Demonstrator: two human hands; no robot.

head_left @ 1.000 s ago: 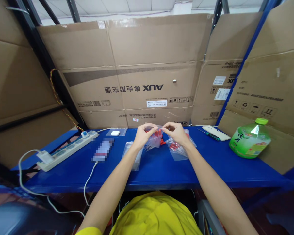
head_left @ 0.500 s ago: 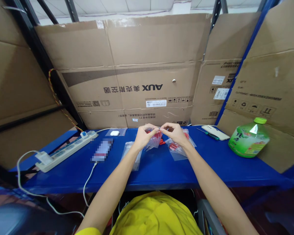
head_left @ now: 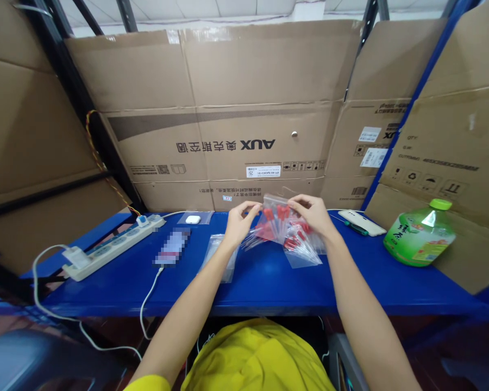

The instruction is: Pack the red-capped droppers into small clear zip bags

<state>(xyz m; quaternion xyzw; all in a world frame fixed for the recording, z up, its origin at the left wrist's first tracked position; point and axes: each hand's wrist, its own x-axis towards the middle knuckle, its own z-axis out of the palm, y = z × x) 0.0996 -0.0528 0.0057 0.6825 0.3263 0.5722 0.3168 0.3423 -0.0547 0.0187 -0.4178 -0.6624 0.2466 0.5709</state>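
Note:
Between my hands, a clear plastic zip bag [head_left: 276, 216] is held up by its top edge. Inside it are thin pale sticks with red ends. My left hand [head_left: 240, 221] pinches the bag's upper left corner, and my right hand [head_left: 315, 218] pinches the upper right one. Below and to the right, more filled bags [head_left: 302, 252] with the same red-ended pieces lie on the blue table [head_left: 269, 290]. Several loose red-ended pieces [head_left: 255, 237] spread out beside my left fingers. A stack of clear bags [head_left: 224, 260] lies by my left forearm.
On the left are a power strip [head_left: 114, 247], a charging phone [head_left: 172, 247] and a white case [head_left: 193, 219] on a plastic bag. To the right lie a green screwdriver [head_left: 356, 228], a cream-coloured flat object [head_left: 364, 222] and a green bottle [head_left: 419, 236]. Cardboard [head_left: 228, 76] walls the back.
My hands have moved apart, the right one rightward. The zip bag with red-ended pieces now hangs spread between them, where before the fingertips were close together over it. The view has shifted slightly.

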